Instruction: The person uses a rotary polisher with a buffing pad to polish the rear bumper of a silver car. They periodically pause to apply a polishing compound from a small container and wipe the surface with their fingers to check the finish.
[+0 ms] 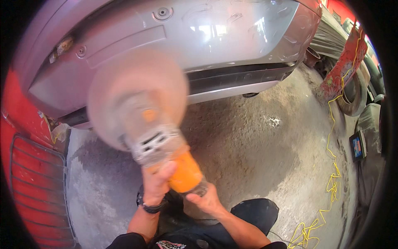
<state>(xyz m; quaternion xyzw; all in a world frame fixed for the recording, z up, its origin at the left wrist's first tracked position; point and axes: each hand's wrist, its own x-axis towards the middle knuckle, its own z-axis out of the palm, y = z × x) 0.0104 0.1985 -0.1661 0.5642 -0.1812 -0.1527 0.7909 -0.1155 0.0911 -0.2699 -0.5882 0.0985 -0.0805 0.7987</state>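
Note:
Both my hands are on an orange-and-grey power polisher (186, 172) held out in front of me. My left hand (157, 182) is wrapped round the body just behind the grey head. At the rear end, my right hand (207, 201) grips the dark grey tail. The large round pale pad (170, 83) is smeared by motion. It covers part of the silver car bumper (232, 37) in the picture; I cannot tell whether it touches the paint. Whitish smears mark the bumper's right part, and a black strip (232, 79) runs along its lower part.
A tangled yellow cord (331, 186) runs along the concrete floor (232, 141) at the right. Beyond it are a red metal panel (344, 62), a tyre (356, 95) and a small screen (357, 146). A metal rack (39, 182) stands at the left.

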